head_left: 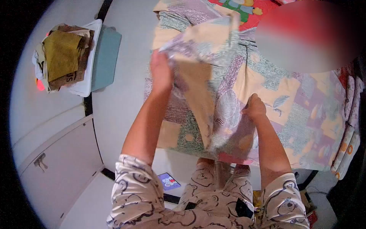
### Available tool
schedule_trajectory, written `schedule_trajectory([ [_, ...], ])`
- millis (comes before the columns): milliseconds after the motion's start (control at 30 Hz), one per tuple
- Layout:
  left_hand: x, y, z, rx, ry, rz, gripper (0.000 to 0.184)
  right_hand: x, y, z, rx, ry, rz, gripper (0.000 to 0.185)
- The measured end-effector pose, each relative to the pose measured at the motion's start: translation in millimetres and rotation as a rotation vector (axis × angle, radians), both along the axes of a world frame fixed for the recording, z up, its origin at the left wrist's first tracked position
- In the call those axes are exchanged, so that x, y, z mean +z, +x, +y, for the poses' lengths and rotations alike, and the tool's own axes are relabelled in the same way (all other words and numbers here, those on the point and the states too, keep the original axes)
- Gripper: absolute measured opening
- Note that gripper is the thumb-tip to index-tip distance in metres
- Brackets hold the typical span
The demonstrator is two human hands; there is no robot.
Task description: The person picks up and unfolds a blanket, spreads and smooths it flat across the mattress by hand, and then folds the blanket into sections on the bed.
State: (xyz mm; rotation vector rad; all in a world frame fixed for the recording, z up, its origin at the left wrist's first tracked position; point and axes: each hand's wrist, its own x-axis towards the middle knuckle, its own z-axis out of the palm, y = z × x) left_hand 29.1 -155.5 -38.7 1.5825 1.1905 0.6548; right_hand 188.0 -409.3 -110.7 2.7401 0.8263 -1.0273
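A patchwork-print bed sheet [301, 95] in cream, purple and grey-green is spread over the bed, and a length of the same print is raised and bunched on the left. My left hand [162, 72] is closed on an edge of this lifted cloth, slightly blurred. Lower and to the right, my right hand [255, 107] pinches the fabric, with folds running up from its fingers. Whether the raised part and the spread part are one piece I cannot tell.
A blue-green bin [106, 57] with a white rim, piled with cardboard and bags, stands at the left. Below it is a white cabinet door [57, 164]. Red cartoon-print fabric [249, 11] lies at the far end. Rolled or folded cloths [349, 133] line the right edge.
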Motion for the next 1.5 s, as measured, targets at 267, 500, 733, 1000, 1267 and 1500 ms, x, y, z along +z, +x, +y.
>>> schedule_trajectory([
  [267, 16, -271, 2, 0.568, -0.308, -0.234, 0.031, -4, 2, -1, 0.027, -0.001, -0.014, 0.063],
  [500, -106, -368, -46, 0.766, -0.075, 0.711, 0.027, -5, 7, 0, 0.065, -0.09, -0.007, 0.067],
  [733, -90, -259, -65, 0.288, 0.375, 0.852, 0.043, -5, 7, -2, 0.098, -0.052, -0.009, 0.067],
  [1000, -58, -53, -169, -0.552, 0.434, 0.29, 0.035, -2, 8, 0, 0.078, -0.057, 0.034, 0.064],
  [1267, -78, -25, -203, -0.663, 0.233, 0.697, 0.047, -1, 7, -8, 0.089, -0.042, 0.015, 0.063],
  [1500, -72, -148, -207, -0.47, 0.071, 0.96, 0.057, -2, 10, -8, 0.045, 0.01, 0.012, 0.058],
])
